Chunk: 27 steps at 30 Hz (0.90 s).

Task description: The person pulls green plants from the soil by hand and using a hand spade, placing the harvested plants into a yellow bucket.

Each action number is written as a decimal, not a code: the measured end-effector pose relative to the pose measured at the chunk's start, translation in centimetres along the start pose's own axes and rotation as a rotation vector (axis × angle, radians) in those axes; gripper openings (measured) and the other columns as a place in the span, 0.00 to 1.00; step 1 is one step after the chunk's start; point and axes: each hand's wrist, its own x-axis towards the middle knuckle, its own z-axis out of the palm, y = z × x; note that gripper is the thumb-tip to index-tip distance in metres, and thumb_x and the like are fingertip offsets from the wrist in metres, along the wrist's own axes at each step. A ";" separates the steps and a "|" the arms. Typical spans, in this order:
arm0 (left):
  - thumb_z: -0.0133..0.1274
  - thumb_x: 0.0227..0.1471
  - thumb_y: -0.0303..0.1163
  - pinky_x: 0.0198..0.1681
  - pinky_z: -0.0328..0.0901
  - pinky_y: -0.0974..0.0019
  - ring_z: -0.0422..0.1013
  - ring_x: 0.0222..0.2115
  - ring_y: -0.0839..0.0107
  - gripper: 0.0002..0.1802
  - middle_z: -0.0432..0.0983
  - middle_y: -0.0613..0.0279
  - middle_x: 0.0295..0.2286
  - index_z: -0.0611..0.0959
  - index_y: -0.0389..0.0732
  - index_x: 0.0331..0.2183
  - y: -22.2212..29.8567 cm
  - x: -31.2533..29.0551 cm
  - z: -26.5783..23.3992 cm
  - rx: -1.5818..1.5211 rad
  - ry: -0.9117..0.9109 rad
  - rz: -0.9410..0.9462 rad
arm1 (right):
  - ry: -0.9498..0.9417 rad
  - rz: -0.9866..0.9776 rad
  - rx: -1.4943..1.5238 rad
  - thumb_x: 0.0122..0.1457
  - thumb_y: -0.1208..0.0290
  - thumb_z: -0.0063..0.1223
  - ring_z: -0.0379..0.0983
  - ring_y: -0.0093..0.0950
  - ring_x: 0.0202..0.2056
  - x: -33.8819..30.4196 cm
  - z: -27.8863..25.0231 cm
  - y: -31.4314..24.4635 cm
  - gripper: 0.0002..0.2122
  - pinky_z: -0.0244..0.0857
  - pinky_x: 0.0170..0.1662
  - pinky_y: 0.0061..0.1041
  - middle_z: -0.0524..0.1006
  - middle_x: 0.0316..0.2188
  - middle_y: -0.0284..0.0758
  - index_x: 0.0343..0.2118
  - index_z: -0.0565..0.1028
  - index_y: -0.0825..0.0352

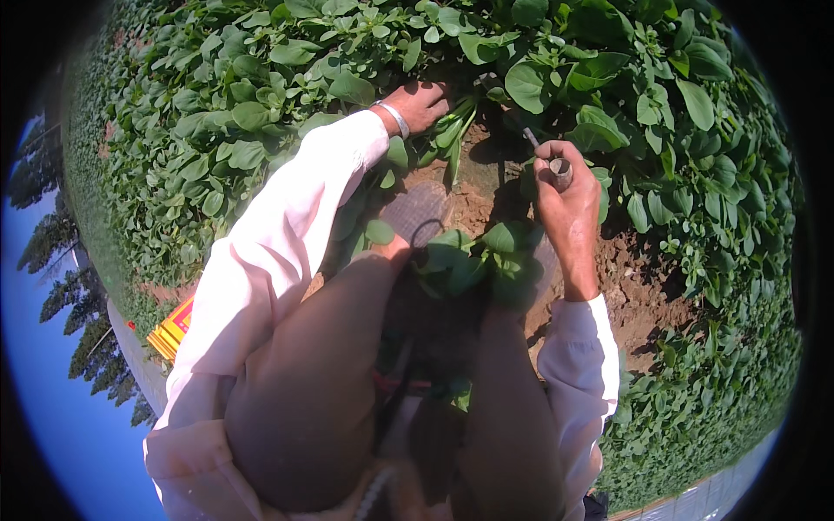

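My left hand (420, 106), with a pale band on its wrist, is closed at the base of a leafy green plant (453, 132). Its fingertips are partly hidden among the leaves. In my right hand (570, 195) is a small hand tool (561, 175), gripped by its round handle, with a thin metal shaft showing past the fingers. The working end of the tool lies in shade among the stems, so its shape is unclear. Between my shins sit some broad-leaved greens (473, 260).
Dense rows of leafy greens (243, 113) spread ahead and to both sides. Bare brown soil (638, 300) shows to the right of my legs. My shoe (415, 211) rests on the ground below my left hand. A yellow and red box (174, 330) stands at the left.
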 end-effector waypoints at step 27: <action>0.51 0.50 0.41 0.38 0.68 0.54 0.74 0.33 0.50 0.16 0.79 0.46 0.31 0.82 0.40 0.35 -2.9 5.0 -1.3 0.168 -0.137 -0.303 | -0.081 -0.145 -0.256 0.45 0.81 0.53 0.74 0.49 0.31 2.1 1.7 -2.5 0.12 0.67 0.36 0.40 0.77 0.25 0.47 0.36 0.75 0.64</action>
